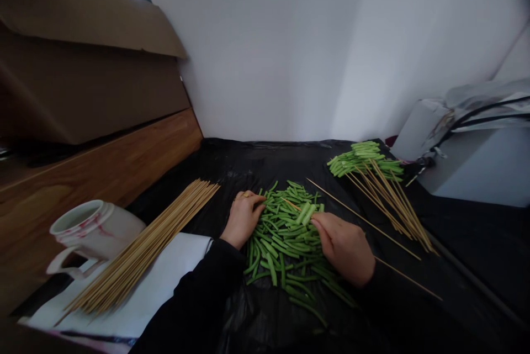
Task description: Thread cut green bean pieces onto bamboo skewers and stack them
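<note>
A loose pile of cut green beans (281, 238) lies on black plastic sheeting in front of me. At its upper left edge, my left hand (243, 218) has thumb and forefinger closed around the end of a green bean. Above the right side of the pile, my right hand (345, 246) is closed around a bamboo skewer (408, 278). Several green bean pieces (306, 214) are threaded side by side on it near my right fingertips. The skewer's pointed tip pokes out past them to the left, and its rear end extends behind the hand.
A bundle of bare skewers (144, 249) lies on white paper (182, 249) beside a white mug (97, 230). At the back right are filled bean skewers (364, 159). One loose skewer (364, 220) lies nearby. A cardboard box (103, 83) stands left; a white wall (265, 50) is behind.
</note>
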`<state>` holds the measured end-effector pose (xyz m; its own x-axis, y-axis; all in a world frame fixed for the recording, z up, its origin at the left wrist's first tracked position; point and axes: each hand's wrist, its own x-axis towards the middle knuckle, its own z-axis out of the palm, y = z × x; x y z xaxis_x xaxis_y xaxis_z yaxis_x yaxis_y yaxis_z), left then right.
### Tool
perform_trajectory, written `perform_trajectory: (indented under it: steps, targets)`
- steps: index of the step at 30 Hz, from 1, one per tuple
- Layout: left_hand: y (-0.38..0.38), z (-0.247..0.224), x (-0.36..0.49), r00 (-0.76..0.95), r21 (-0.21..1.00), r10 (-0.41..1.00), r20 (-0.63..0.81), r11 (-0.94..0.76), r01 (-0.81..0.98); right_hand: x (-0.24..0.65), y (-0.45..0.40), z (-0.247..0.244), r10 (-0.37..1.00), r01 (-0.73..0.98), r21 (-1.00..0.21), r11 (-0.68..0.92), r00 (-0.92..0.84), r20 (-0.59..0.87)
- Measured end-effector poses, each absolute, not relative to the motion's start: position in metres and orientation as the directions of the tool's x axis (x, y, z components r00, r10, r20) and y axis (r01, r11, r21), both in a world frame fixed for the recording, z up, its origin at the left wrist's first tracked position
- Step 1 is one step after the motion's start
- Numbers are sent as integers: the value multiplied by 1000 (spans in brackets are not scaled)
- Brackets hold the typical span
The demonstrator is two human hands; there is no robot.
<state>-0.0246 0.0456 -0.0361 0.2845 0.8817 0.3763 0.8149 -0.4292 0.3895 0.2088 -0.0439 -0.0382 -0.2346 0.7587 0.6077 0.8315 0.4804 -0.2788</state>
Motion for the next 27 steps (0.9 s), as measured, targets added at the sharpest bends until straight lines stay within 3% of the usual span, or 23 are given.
perform_trajectory:
  steps: [5,10,12,16,19,21,27]
  targets:
    - [38,-29,-23,242,465,892,383,-412,784,209,-45,-37,749,815,-294,500,-236,619]
    - [32,-18,-20,114,676,890,442,-414,610,208,-46,-36,750,803,-306,511,-243,615]
    - [30,-16,-17,79,796,922,378,-368,480,207,-47,-37,746,808,-297,509,-243,620]
    - [24,-15,-10,107,992,991,76,-86,91,206,-47,-37,740,815,-275,511,-253,623]
    - [20,-13,-7,207,960,973,-100,149,-238,206,-47,-36,742,817,-268,510,-259,619]
    - [19,-12,-6,253,898,954,-161,248,-363,206,-47,-36,743,821,-265,506,-258,617]
    - [17,-11,-6,351,852,913,-208,346,-393,206,-47,-36,752,820,-273,503,-260,605]
